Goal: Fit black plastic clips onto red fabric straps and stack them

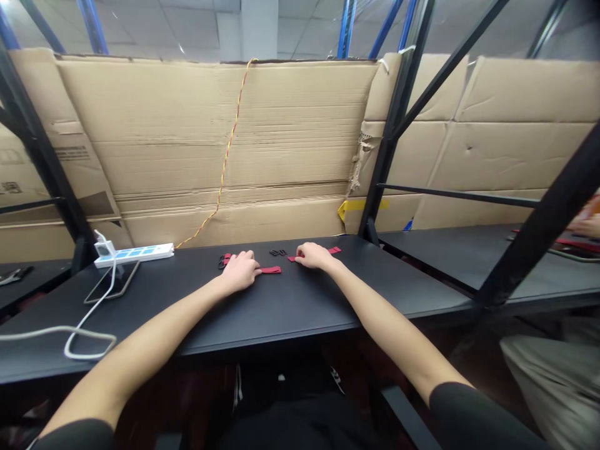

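Note:
My left hand [240, 272] rests low over a red strap, its fingers curled down onto it. One end of this red strap [270, 270] sticks out to the right of the thumb, and a black buckle [222, 261] shows on its left side. My right hand [312, 255] has its fingers pinched on a second red strap [334, 250], which lies flat on the tabletop and shows on both sides of the hand. Between the hands, slightly farther back, lie small black buckles [278, 252]; their exact shape is too small to tell.
A white power strip [135, 254] with a plugged-in charger stands at the back left of the black table [281, 312]. Beside it lies a phone [112, 282], with a white cable [70, 344] looping forward. Cardboard [290, 137] walls the back. Another person's hand [588, 225] is at far right.

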